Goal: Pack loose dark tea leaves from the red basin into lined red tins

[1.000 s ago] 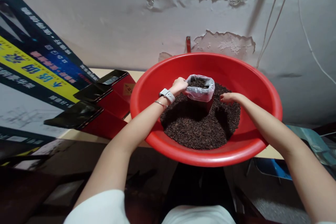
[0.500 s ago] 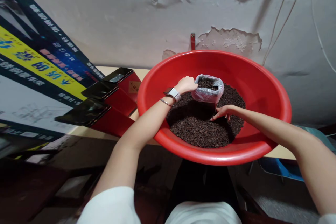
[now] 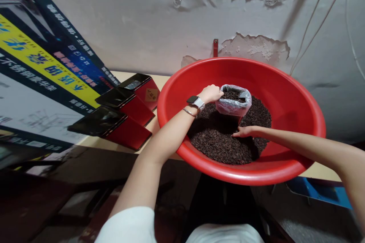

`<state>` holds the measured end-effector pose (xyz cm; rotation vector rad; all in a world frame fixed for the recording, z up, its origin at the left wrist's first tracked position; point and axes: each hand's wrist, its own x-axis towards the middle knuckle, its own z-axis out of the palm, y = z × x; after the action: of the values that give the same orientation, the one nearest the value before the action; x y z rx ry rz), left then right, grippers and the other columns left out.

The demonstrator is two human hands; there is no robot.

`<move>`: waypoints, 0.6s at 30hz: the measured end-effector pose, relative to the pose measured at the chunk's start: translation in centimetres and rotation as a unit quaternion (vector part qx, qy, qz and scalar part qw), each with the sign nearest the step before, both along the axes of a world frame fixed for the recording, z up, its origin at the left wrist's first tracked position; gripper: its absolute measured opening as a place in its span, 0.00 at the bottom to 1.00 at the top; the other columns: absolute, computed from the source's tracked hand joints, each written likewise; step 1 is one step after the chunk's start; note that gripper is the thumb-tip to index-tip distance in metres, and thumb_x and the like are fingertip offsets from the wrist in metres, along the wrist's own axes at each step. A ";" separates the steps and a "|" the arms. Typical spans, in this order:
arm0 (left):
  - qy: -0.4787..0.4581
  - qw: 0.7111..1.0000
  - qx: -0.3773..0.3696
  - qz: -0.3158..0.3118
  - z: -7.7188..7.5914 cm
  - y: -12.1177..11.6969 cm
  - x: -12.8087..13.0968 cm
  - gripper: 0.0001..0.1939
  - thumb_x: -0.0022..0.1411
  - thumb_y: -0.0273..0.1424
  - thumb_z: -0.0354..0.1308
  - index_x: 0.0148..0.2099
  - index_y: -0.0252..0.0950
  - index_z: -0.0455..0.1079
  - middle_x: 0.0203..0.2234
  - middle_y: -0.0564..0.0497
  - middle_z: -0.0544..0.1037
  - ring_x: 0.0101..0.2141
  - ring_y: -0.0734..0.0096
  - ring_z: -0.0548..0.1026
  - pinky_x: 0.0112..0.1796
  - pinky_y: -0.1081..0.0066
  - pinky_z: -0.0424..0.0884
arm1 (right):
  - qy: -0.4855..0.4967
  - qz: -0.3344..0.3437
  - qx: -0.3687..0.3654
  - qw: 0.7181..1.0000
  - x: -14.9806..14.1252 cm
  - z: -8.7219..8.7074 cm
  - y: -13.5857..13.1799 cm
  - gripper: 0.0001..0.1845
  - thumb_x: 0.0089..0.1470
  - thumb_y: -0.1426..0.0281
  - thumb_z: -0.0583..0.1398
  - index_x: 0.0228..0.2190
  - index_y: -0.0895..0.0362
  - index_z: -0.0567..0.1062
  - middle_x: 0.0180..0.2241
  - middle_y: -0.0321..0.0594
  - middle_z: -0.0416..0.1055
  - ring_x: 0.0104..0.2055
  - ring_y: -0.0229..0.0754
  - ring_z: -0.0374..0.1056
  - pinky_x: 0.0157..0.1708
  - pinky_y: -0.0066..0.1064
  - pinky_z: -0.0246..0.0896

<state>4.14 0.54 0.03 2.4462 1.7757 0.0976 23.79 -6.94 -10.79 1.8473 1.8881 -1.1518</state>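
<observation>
My left hand (image 3: 210,93) grips the left edge of a clear plastic bag (image 3: 234,108) lining a small red box. The box stands upright in loose dark tea leaves (image 3: 219,146), its lower part in shadow. More leaves (image 3: 232,95) show inside the bag's open mouth. To the box's lower right, my right hand (image 3: 244,131) reaches into the loose leaves, fingers stretched out and their tips partly hidden. A wide red basin (image 3: 288,97) surrounds the leaves, the box and both hands.
Left of the basin, several red boxes with black lids (image 3: 125,127) stand on the pale table (image 3: 110,144). A large printed carton (image 3: 57,64) leans behind them. The peeling wall (image 3: 137,22) rises behind the basin. A blue stool (image 3: 321,193) is at lower right.
My right hand's fingers have moved slightly in the leaves beside the box. My left hand keeps its grip on the bag edge. The whole view has shifted a little.
</observation>
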 end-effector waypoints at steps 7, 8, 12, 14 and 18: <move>-0.015 1.000 -0.012 -0.012 -0.1 0.1 -0.1 0.23 0.67 0.36 0.44 0.45 0.29 0.79 0.39 0.36 0.81 0.46 0.55 0.78 0.44 0.71 0.70 | -0.082 0.148 0.070 0.983 -0.4 2.4 -1.2 0.31 0.60 0.63 0.58 0.61 0.66 0.65 0.59 0.57 0.65 0.59 0.53 0.66 0.56 0.34 0.61; -0.018 1.000 -0.013 -0.014 -0.1 0.2 -0.2 0.23 0.67 0.36 0.44 0.44 0.30 0.79 0.38 0.36 0.81 0.45 0.55 0.78 0.43 0.71 0.70 | -0.096 0.158 0.085 0.979 -0.1 3.0 -1.2 0.30 0.60 0.63 0.57 0.60 0.65 0.66 0.57 0.57 0.68 0.57 0.53 0.68 0.54 0.34 0.62; -0.026 0.999 -0.015 -0.018 0.0 0.3 -0.2 0.23 0.66 0.35 0.45 0.46 0.29 0.78 0.35 0.36 0.81 0.44 0.54 0.79 0.42 0.70 0.70 | -0.139 0.134 0.148 0.970 2.1 6.8 0.0 0.25 0.61 0.61 0.56 0.56 0.61 0.71 0.49 0.52 0.75 0.50 0.52 0.72 0.46 0.34 0.66; -0.034 0.999 -0.019 -0.018 0.1 0.2 -0.3 0.22 0.66 0.35 0.45 0.47 0.29 0.78 0.33 0.37 0.81 0.43 0.55 0.79 0.41 0.71 0.71 | -0.162 0.109 0.184 0.963 3.0 9.8 0.9 0.23 0.61 0.61 0.56 0.53 0.60 0.72 0.48 0.51 0.75 0.48 0.51 0.73 0.43 0.33 0.66; -0.052 0.998 -0.024 -0.015 0.2 -0.1 -0.2 0.21 0.66 0.34 0.46 0.47 0.30 0.78 0.31 0.38 0.81 0.42 0.55 0.80 0.42 0.70 0.70 | -0.197 0.063 0.269 0.941 2.5 16.3 3.5 0.19 0.60 0.59 0.57 0.46 0.59 0.74 0.40 0.48 0.77 0.37 0.45 0.74 0.34 0.30 0.65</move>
<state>3.92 0.47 0.26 2.3871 1.6794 0.1733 26.25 -3.45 5.52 1.9770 2.1596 -0.1912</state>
